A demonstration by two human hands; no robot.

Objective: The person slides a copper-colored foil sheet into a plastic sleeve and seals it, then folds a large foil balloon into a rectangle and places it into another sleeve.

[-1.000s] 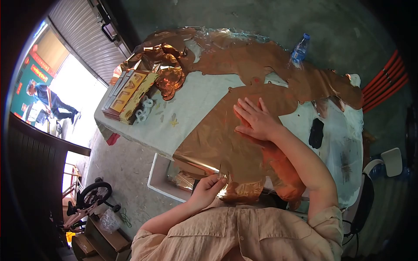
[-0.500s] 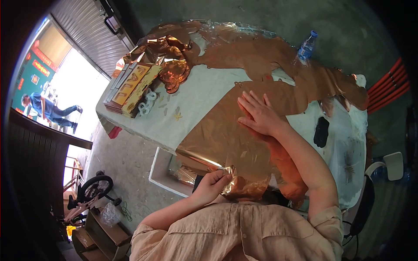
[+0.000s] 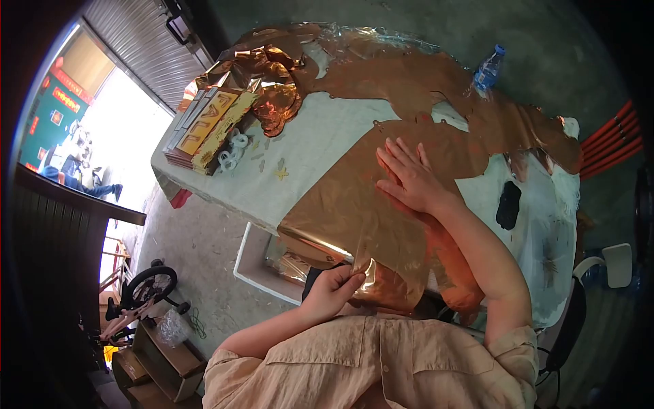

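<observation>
A large copper-brown foil sheet (image 3: 340, 177) lies over the white-covered table (image 3: 225, 194) and hangs over its near edge. My left hand (image 3: 332, 292) pinches the foil at this near edge, where it creases and shines. Higher up, my right hand (image 3: 412, 178) rests flat on the sheet with its fingers spread. More brown foil (image 3: 375, 75) stretches across the far side of the table. Crumpled shiny foil (image 3: 279, 102) sits beside a stack of printed boxes (image 3: 208, 129), with white rings (image 3: 233, 151) next to them.
A water bottle (image 3: 489, 68) stands at the far right. A black item (image 3: 508, 204) lies right of my right forearm. Below the table are a white foam box (image 3: 255, 266), a small bike (image 3: 150, 290) and cartons (image 3: 170, 354). A person (image 3: 75, 183) is in the doorway, partly hidden.
The person in the doorway has moved down and left, now partly behind the dark panel. The view has shifted slightly. My hands keep nearly the same places on the foil.
</observation>
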